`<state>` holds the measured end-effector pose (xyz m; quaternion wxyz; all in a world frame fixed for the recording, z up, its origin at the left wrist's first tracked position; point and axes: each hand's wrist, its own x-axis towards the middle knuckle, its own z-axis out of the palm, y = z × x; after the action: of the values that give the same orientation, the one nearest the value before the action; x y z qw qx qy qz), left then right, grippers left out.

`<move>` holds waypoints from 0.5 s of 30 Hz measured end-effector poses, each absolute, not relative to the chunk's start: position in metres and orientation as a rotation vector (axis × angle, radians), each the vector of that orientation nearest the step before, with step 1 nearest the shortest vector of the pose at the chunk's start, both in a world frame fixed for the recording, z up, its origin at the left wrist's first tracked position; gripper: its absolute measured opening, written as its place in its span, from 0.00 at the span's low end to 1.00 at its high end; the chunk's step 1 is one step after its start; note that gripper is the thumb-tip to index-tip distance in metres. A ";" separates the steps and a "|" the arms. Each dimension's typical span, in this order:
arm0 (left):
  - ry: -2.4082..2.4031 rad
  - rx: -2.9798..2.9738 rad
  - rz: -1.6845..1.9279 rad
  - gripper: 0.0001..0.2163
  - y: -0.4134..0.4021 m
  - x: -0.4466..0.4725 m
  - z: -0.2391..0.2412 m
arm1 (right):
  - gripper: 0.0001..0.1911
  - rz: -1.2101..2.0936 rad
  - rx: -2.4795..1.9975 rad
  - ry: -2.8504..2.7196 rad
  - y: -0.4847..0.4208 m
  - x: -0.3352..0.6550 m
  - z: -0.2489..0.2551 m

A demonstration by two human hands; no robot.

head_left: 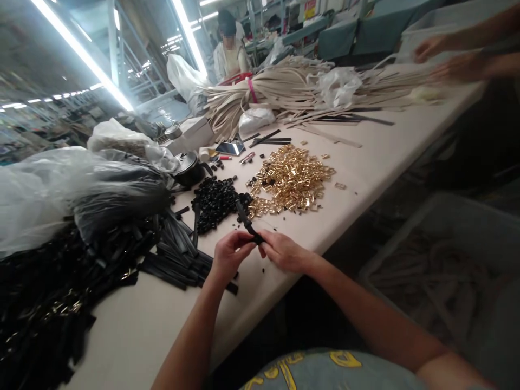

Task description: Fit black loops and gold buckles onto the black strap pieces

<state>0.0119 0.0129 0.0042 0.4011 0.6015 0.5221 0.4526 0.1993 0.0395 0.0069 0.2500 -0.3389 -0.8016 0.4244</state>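
Observation:
Between my two hands, over the near edge of the table, is a short black strap (246, 219) whose upper end sticks up and away from me. My left hand (232, 252) pinches it from the left with thumb and forefinger. From the right, my right hand (283, 251) grips the same strap, fingertips close to the left ones. A heap of small black loops (219, 203) lies just beyond, and to its right spreads a pile of gold-coloured buckles (294, 176). Loose black straps (173, 257) lie left of my left hand.
A big mound of black straps (36, 303) with gold pieces covers the left, beside plastic bags (89, 184). Beige strap bundles (276, 89) lie at the back. A phone (230, 148) and lidded pot (189, 168) stand nearer. Another person's hands (459, 62) work at right, above a bin (430, 271).

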 end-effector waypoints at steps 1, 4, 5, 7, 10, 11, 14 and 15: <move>1.317 1.534 1.146 0.08 0.013 0.014 0.005 | 0.10 1.153 -0.920 -2.182 0.039 0.199 0.006; 1.339 1.605 1.174 0.06 0.011 0.020 0.009 | 0.13 1.142 -0.917 -2.152 0.039 0.197 0.003; 1.341 1.594 1.201 0.06 0.011 0.021 0.010 | 0.14 1.145 -0.913 -2.130 0.039 0.196 0.002; 1.307 1.480 1.236 0.08 0.010 0.022 0.010 | 0.16 1.172 -0.901 -2.072 0.039 0.195 0.001; 1.218 1.198 1.172 0.12 0.009 0.021 0.009 | 0.16 1.229 -0.884 -2.016 0.040 0.195 0.000; 1.201 1.125 1.142 0.13 0.009 0.020 0.009 | 0.15 1.240 -0.880 -2.014 0.040 0.196 0.000; 1.185 1.050 1.082 0.16 0.009 0.017 0.010 | 0.15 1.226 -0.852 -2.039 0.040 0.197 -0.001; 1.186 1.065 1.060 0.15 0.010 0.017 0.011 | 0.15 1.209 -0.839 -2.050 0.040 0.197 -0.001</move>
<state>0.0170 0.0097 0.0111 0.5756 0.4549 0.5067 0.4528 0.1974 0.0398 -0.0007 0.3040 -0.3167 -0.7739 0.4565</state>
